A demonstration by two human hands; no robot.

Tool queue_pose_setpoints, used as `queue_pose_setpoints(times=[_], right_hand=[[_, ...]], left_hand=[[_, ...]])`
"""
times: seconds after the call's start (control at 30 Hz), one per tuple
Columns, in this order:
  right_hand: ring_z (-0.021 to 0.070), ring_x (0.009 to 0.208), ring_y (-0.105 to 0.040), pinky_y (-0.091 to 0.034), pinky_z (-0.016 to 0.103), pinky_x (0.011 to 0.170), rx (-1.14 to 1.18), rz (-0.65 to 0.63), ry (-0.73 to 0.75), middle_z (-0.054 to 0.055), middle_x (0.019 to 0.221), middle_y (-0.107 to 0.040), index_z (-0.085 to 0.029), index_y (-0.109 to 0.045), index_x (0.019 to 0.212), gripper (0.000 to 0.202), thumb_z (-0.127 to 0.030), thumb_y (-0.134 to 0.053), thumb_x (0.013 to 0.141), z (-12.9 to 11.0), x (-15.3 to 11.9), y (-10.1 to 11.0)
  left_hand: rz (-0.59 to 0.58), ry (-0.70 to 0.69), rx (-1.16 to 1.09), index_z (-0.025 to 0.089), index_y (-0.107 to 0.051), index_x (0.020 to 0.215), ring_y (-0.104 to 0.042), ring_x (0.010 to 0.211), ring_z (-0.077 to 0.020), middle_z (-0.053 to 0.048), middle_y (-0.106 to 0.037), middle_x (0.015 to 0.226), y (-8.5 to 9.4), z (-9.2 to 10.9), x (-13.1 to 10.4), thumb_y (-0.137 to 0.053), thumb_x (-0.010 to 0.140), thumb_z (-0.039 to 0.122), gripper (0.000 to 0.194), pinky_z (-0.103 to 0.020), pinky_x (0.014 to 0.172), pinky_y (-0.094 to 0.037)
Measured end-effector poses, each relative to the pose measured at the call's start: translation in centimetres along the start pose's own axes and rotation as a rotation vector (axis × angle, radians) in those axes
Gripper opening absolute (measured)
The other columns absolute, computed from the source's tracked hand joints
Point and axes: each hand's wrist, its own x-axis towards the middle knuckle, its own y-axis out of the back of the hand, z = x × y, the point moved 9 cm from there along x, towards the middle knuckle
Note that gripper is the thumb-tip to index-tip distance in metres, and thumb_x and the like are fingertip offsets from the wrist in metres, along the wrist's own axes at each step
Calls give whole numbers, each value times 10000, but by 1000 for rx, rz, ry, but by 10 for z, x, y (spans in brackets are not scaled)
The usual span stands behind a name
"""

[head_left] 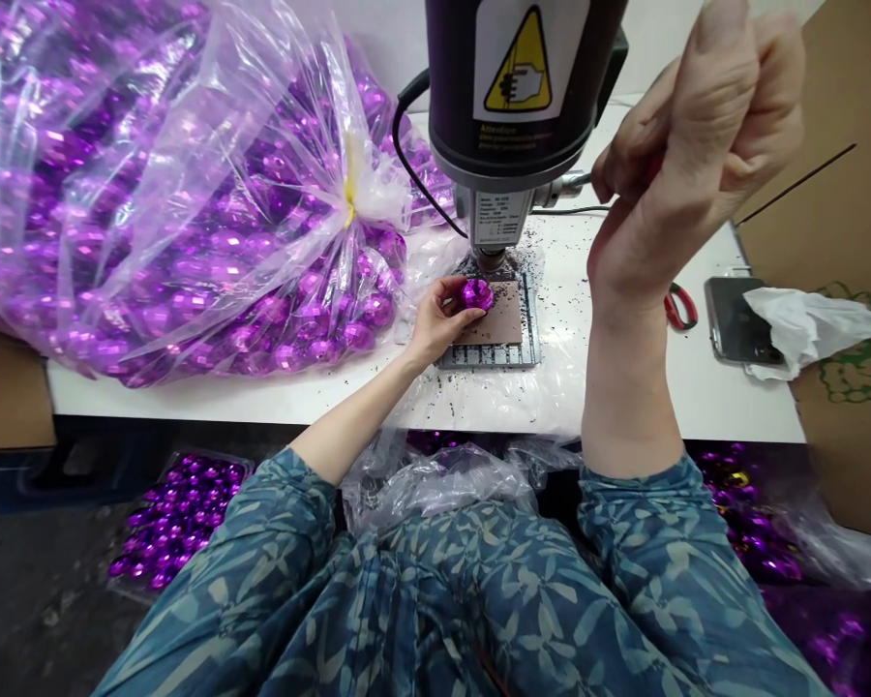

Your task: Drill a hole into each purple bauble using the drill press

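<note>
Between the thumb and fingers of my left hand [442, 318] is a shiny purple faceted ball [477, 294]. It is just above the board [504, 315] on the metal base [490, 358] of a small drill press [526, 106], beneath the machine's head; the drill tip is hidden from me. My right hand [697, 145] is raised beside the drill press, fingers wrapped round its feed lever [575, 184], most of which the hand covers.
A big tied clear bag [189, 194] of purple balls fills the table's left. On the right lie red-handled pliers or scissors [680, 308], a dark phone [740, 315] and crumpled tissue [805, 324], beside cardboard [834, 213]. Dark shavings dot the tabletop. Below left, more purple balls [178, 518] fill a container.
</note>
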Motion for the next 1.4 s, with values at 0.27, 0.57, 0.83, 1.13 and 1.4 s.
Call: queue_pose_setpoints(times=[0.27, 0.57, 0.83, 1.13, 1.4], right_hand=[[-38, 477, -321, -283, 107, 492, -3, -3, -1, -76, 603, -303, -199, -538, 774, 367, -493, -640, 967, -3, -4, -1], [-45, 475, -335, -273, 95, 484, -43, -24, 14, -75, 604, -293, -204, -508, 778, 364, -480, -617, 990, -4, -4, -1], [-23, 407, -314, -233, 170, 432, -88, 34, 23, -67, 543, -218, -221, -611, 717, 423, -610, -652, 879, -4, -4, 1], [-40, 476, -361, -275, 163, 526, -66, 103, -43, -70, 557, -237, -155, -371, 637, 495, -349, -657, 991, -15, -21, 6], [-54, 457, -346, -264, 136, 507, -25, 144, 115, -74, 556, -154, -158, -468, 639, 435, -333, -660, 989, -13, -29, 12]], left_hand=[[-61, -32, 24, 243, -704, 1178, -730, 1250, -281, -82, -754, 1240, -6, -2, 0, -1084, 643, 374, 670, -476, 1180, -569], [-136, -122, 133, 249, -703, 1265, -722, 1295, -310, -102, -753, 1324, -19, 8, -9, -1024, 724, 365, 639, -496, 1214, -546], [-124, -140, 133, 255, -710, 1270, -715, 1303, -320, -100, -751, 1318, -18, 3, -9, -1012, 717, 297, 631, -520, 1222, -529], [-111, -115, 121, 273, -724, 1251, -724, 1292, -324, -82, -769, 1296, -18, -1, -8, -1042, 683, 328, 653, -542, 1236, -528], [-202, -232, 126, 259, -669, 1357, -708, 1361, -332, -114, -740, 1394, -20, -7, -6, -990, 792, 526, 703, -568, 1252, -526]])
